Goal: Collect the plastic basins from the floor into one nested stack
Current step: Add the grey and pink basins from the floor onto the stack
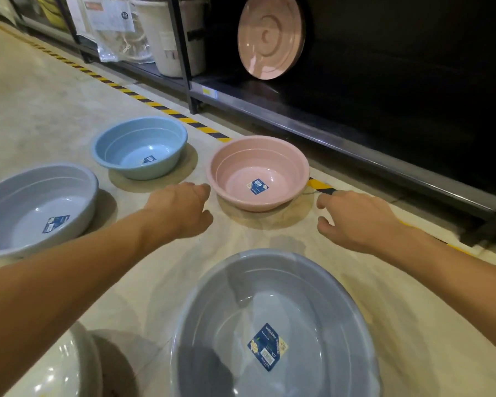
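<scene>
Nearest, a round grey basin (312, 296) of smooth plastic sits mouth-up on the glossy floor (55, 110). Beyond it the left hand (181, 207) and right hand (355, 219) hover empty, fingers loosely curled, flanking the mouth-up pink basin (232, 170). A pale grey basin (17, 196) sits left, and a blue basin (126, 144) farther off. All are round, with no long axis.

Figure: a shop aisle, as you see it. Dark metal shelving (327, 130) with a shelf-edge tag (209, 91) carries bagged goods (118, 30) and white buckets (166, 38). Yellow-black tape (161, 106) edges the polished floor (55, 96). The near grey basin (212, 325) bears a printed brand label (267, 349).
</scene>
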A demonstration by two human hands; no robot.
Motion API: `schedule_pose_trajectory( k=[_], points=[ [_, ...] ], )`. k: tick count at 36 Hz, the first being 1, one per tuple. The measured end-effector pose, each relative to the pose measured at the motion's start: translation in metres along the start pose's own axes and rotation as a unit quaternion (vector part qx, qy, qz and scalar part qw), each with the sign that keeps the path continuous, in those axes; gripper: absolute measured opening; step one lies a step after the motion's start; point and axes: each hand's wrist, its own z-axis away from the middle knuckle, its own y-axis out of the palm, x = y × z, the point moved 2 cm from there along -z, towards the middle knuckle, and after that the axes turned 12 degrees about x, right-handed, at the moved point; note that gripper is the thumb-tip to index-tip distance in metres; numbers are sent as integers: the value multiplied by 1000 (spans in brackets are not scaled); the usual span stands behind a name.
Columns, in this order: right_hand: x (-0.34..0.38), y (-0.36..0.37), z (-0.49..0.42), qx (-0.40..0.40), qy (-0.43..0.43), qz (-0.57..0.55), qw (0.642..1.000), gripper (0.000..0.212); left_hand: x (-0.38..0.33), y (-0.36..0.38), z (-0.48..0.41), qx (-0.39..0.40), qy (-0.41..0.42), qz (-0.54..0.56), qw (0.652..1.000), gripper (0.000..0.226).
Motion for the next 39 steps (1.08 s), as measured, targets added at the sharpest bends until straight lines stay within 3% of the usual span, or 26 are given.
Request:
schedule_pose_trajectory(
  k=[29,35,39],
  points=[
    [-48,46,-222,42,64,1,997,22,15,8,-226,-22,-44,5,999,44],
    [-58,57,-245,66,108,-44,991,22,24,25,-257,-13,-63,-5,998,43],
    [-64,69,-258,74,117,-97,986,35,31,36,-272,11,-81,32,996,42]
  ],
)
